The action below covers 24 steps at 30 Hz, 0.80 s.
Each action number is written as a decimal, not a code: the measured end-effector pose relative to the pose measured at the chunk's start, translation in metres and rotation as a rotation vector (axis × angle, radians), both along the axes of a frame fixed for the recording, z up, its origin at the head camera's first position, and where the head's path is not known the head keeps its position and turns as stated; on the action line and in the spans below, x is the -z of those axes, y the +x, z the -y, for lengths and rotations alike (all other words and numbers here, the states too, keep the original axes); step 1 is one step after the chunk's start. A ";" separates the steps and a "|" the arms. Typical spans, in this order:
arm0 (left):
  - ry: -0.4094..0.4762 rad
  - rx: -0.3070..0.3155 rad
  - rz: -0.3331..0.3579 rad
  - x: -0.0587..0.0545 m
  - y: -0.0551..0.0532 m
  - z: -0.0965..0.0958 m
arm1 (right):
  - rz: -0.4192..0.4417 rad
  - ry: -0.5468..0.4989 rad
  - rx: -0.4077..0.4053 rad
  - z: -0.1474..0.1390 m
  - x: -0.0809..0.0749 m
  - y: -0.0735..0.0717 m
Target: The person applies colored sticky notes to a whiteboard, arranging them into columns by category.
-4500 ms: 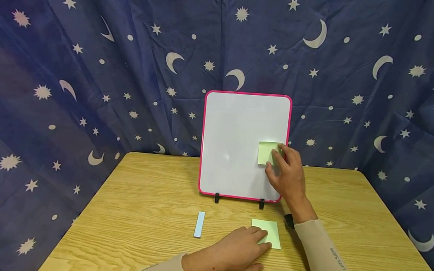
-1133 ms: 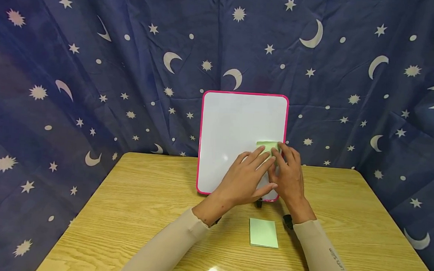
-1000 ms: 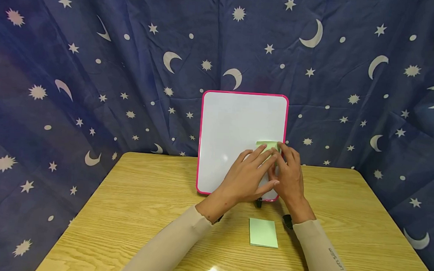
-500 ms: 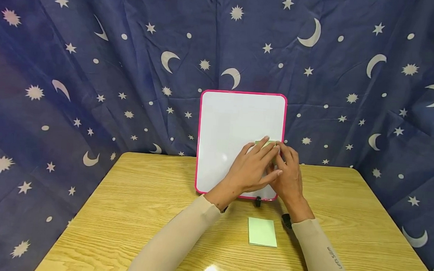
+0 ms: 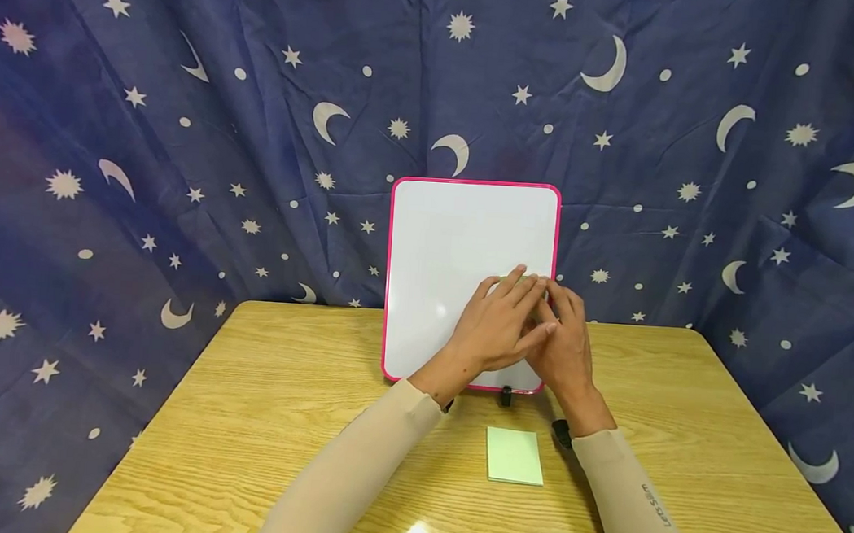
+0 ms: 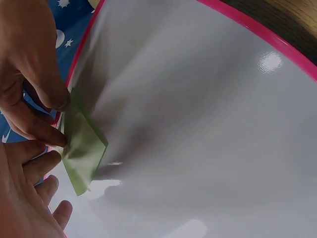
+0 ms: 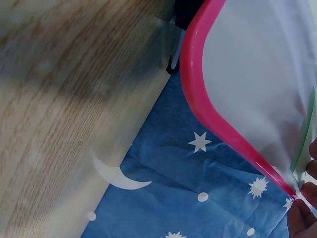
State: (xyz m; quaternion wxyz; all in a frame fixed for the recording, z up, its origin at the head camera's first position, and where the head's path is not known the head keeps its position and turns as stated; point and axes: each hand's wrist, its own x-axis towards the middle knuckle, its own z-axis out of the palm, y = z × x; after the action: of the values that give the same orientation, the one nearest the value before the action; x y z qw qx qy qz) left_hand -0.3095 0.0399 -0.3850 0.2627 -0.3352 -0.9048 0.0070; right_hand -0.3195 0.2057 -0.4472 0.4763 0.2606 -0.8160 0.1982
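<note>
A whiteboard (image 5: 459, 228) with a pink frame stands upright at the back of the table. Low on its right side is a pale green sticky note (image 6: 86, 148), bent outward from the board in the left wrist view. My right hand (image 5: 565, 348) has curled fingers at the note's right edge, with thumb and finger pinching it there. Spread over the note from the left is my left hand (image 5: 492, 328), fingers straight and fingertips near the note's top edge. In the head view both hands hide most of the note.
A pad of green sticky notes (image 5: 514, 456) lies on the wooden table (image 5: 265, 395) in front of the board. One black stand foot (image 5: 506, 396) shows under the board. Behind hangs a blue curtain (image 5: 259, 126) with moons and stars.
My left hand has gone from the sticky-note pad up to the note on the board, lately sliding slightly right. The right hand stays at the note. My left forearm covers where a blue strip lay.
</note>
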 end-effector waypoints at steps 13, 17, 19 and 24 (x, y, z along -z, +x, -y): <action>0.010 -0.001 0.026 0.004 -0.006 -0.002 | 0.029 -0.004 0.027 -0.002 0.001 0.000; 0.018 0.000 0.028 0.004 -0.006 -0.002 | 0.051 -0.005 0.019 -0.002 0.001 0.001; 0.019 -0.001 0.027 0.005 -0.006 -0.002 | 0.051 -0.006 0.018 -0.002 0.001 0.001; 0.023 0.001 0.028 0.006 -0.005 -0.001 | 0.035 -0.014 0.025 -0.001 0.001 -0.001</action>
State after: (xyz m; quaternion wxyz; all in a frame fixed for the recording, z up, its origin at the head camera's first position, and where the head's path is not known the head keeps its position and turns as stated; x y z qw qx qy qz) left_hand -0.3148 0.0405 -0.3906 0.2540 -0.3327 -0.9081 -0.0085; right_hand -0.3202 0.2071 -0.4487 0.4663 0.2439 -0.8259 0.2024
